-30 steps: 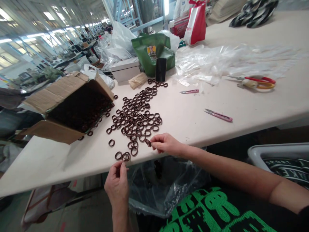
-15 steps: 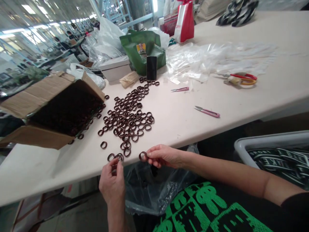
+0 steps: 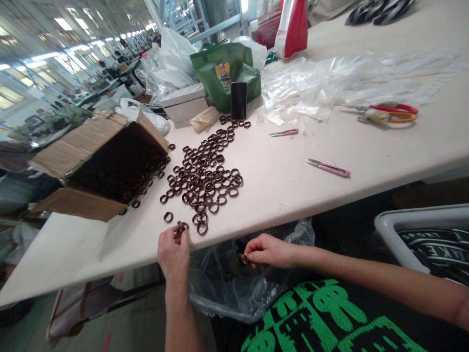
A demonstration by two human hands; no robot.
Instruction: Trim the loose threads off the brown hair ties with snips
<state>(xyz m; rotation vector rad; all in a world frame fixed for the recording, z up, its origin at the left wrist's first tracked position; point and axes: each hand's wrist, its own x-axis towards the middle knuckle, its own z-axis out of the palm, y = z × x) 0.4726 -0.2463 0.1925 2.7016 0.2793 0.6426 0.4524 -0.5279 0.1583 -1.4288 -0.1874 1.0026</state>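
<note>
Where the pale table point(image 3: 293, 195) ends nearest the person, the left hand point(image 3: 174, 252) comes up from below. Its fingertips point(image 3: 179, 235) pass over the edge and close on a brown ring point(image 3: 182, 226), with thumb and forefinger pinched around it and the other fingers curled in. That ring lies on the tabletop right at the rim, touching the fingertips. It is just beside two or three loose ones, near the lower end of the heap of rings point(image 3: 205, 176). The heap spreads up the table towards a black phone point(image 3: 238, 100) propped against a green bag point(image 3: 227, 73).

The right hand point(image 3: 269, 252) is below table level, well apart from the heap. It hangs over the mouth of a clear plastic bag point(image 3: 234, 293) under the table edge. Its fingers are drawn tight into a pinch on a small dark ring point(image 3: 241, 256). Thumb and fingertips hide most of it, so how it sits in the grip cannot be told.

To the left a cardboard box point(image 3: 98, 146) lies on its side, open towards the heap and full of more dark rings — a few have spilled at its mouth. Right of the heap, pink snips point(image 3: 330, 169) lie on bare table. Further back are red-handled scissors point(image 3: 394, 111), beside crumpled clear plastic sheets point(image 3: 330, 83).
</note>
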